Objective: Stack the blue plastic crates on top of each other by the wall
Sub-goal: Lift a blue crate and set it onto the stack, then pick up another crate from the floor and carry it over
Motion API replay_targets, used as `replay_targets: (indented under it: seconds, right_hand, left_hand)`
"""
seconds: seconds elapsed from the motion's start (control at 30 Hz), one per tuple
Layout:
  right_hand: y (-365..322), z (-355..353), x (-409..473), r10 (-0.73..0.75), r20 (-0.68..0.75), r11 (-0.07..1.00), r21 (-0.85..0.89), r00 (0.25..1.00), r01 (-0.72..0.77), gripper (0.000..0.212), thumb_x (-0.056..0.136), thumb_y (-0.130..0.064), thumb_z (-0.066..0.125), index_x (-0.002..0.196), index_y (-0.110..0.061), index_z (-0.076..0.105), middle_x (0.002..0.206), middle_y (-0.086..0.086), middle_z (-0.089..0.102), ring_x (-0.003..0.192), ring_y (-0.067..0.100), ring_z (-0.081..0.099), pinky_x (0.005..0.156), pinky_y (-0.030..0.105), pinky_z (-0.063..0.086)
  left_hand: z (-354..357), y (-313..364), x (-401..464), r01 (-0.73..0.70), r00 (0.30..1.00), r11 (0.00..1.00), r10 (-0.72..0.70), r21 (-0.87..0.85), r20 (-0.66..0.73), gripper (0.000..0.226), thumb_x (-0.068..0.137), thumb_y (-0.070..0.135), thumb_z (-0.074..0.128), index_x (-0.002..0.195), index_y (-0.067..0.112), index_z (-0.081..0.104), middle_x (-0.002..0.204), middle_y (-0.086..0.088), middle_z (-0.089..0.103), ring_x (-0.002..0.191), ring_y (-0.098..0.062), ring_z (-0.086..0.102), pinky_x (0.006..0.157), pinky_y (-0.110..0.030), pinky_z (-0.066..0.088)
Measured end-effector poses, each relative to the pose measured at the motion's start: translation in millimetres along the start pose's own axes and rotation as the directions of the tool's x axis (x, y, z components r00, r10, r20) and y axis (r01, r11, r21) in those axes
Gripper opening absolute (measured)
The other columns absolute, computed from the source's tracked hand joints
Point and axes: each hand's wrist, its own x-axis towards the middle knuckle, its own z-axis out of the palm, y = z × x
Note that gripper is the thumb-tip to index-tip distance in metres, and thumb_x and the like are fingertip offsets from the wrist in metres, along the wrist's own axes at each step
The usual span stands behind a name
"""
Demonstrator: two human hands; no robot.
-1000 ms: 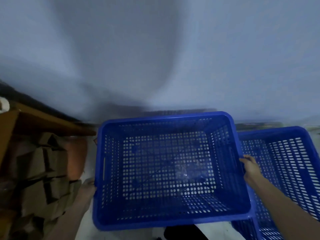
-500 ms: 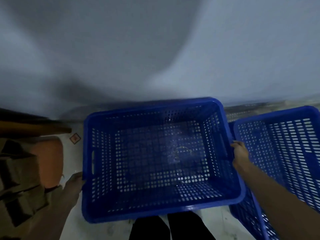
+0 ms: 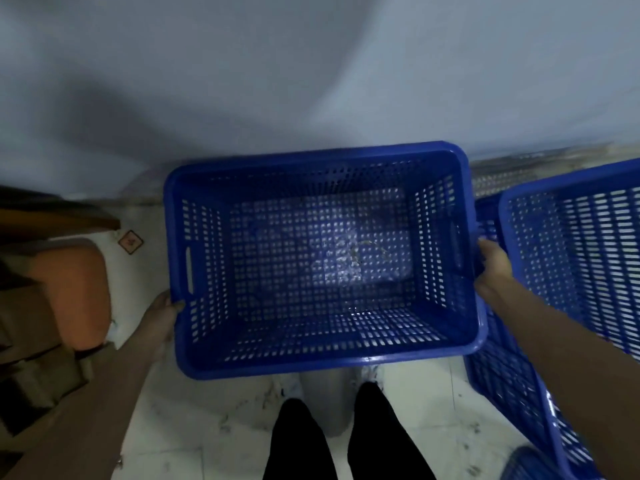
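Far left is a murky pile of brown cardboard boxes (image 3: 31,341), cut off by the frame edge and too dim to count, with an orange rounded thing (image 3: 74,292) sitting against them, smooth and curved but I honestly can't tell what it is. Pale tiled floor (image 3: 214,431) underneath, scuffed with dark smudges, and one little diamond-pattern tile (image 3: 130,241) near the wall.

Left hand (image 3: 165,315) is wrapped on the left rim of the blue crate (image 3: 322,265), down near the front corner, thumb over the lip; the other fingers are hidden behind the side wall. The crate is glossy hard plastic, rectangular with rounded corners, walls and bottom punched full of small slots, and a handle slot in each short side. It opens straight up, long axis running left to right along the grey wall (image 3: 311,81), far rim just beside it. Whether it's resting on the floor or still lifted, can't tell.

Right hand (image 3: 493,263) grips the right rim by the handle slot, fingertips out of sight behind the rim.

Further right is a second blue crate (image 3: 571,258), same perforated plastic, tilted and chopped off by the frame edge. Black trouser legs (image 3: 346,438) at the bottom.
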Motion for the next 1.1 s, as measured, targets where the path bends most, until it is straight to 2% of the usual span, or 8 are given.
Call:
replay_targets:
  seconds: [0.13,0.2,0.3,0.37,0.43,0.57,0.73,1.1]
  right_hand:
    - [-10,-1,-35,0.06,0.06,0.995,-0.088,0.996,-0.055,0.036,0.1,-0.038,0.04,0.121,-0.017,0.062,0.12,0.005,0.063,0.097,0.023,0.062,0.097,0.047,0.047]
    - [-19,0,-53,0.048,0.082,0.989,-0.142,0.995,-0.036,0.057,0.097,-0.05,0.038,0.143,-0.016,0.041,0.135,0.001,0.049,0.118,0.024,0.052,0.11,0.05,0.037]
    - [-19,-19,-48,0.041,0.168,0.972,-0.236,0.985,0.0,0.098,0.066,-0.076,0.048,0.149,-0.026,0.032,0.157,0.002,0.032,0.141,0.031,0.035,0.114,0.057,0.029]
    - [-15,-32,-51,-0.003,0.162,0.969,-0.242,0.987,0.043,0.08,0.082,-0.065,0.047,0.148,-0.023,0.034,0.156,0.005,0.033,0.14,0.031,0.036,0.115,0.055,0.028]
    - [-37,-31,-116,-0.026,0.169,0.959,-0.273,0.985,0.072,0.065,0.094,-0.052,0.042,0.149,-0.02,0.031,0.158,0.004,0.03,0.141,0.029,0.034,0.117,0.052,0.027]
    - [-51,-66,-188,-0.053,0.126,0.942,-0.322,0.991,0.091,0.054,0.1,-0.038,0.039,0.149,-0.018,0.029,0.158,0.004,0.027,0.143,0.027,0.03,0.118,0.042,0.023]
    - [-52,-128,-231,-0.09,0.035,0.938,-0.334,0.995,0.096,0.054,0.098,-0.043,0.041,0.148,-0.023,0.033,0.16,0.003,0.023,0.145,0.028,0.025,0.119,0.049,0.021]
    - [-68,-250,-242,-0.133,0.056,0.946,-0.289,0.99,0.143,0.05,0.097,-0.037,0.049,0.144,-0.023,0.04,0.154,0.003,0.036,0.137,0.029,0.039,0.107,0.039,0.033]
  left_hand:
    - [16,20,-37,-0.01,0.997,1.0,0.01,-0.001,0.081,0.04,0.096,0.011,0.049,0.135,0.019,0.047,0.117,-0.01,0.065,0.096,-0.027,0.064,0.074,-0.039,0.054]
    - [23,30,-56,-0.02,0.99,0.999,0.013,0.045,0.141,0.048,0.094,0.013,0.054,0.14,0.02,0.043,0.126,-0.013,0.063,0.103,-0.032,0.064,0.081,-0.044,0.056]
    - [44,46,-93,-0.028,0.987,0.99,0.005,0.141,0.159,0.056,0.093,0.022,0.057,0.144,0.024,0.034,0.144,-0.001,0.046,0.126,-0.033,0.051,0.104,-0.046,0.043]
    - [57,56,-119,-0.037,0.989,0.972,0.003,0.231,0.148,0.069,0.093,0.033,0.056,0.151,0.018,0.022,0.151,0.001,0.033,0.139,-0.029,0.036,0.112,-0.041,0.031]
    - [67,65,-139,-0.049,0.981,0.955,-0.009,0.291,0.194,0.077,0.086,0.044,0.059,0.149,0.016,0.026,0.151,0.0,0.034,0.136,-0.025,0.037,0.114,-0.039,0.03]
    - [89,93,-187,-0.085,0.967,0.942,0.0,0.325,0.255,0.034,0.09,0.035,0.059,0.118,0.015,0.055,0.114,0.0,0.056,0.116,-0.022,0.049,0.083,-0.027,0.042]
    - [130,127,-246,-0.216,0.932,0.882,0.058,0.419,0.357,0.05,0.091,0.034,0.057,0.134,0.014,0.044,0.13,-0.007,0.051,0.112,-0.022,0.05,0.093,-0.033,0.041]
    - [267,130,-349,-0.373,0.866,0.76,0.079,0.532,0.494,0.022,0.094,0.029,0.05,0.11,0.014,0.051,0.092,0.001,0.054,0.092,-0.019,0.052,0.076,-0.031,0.041]
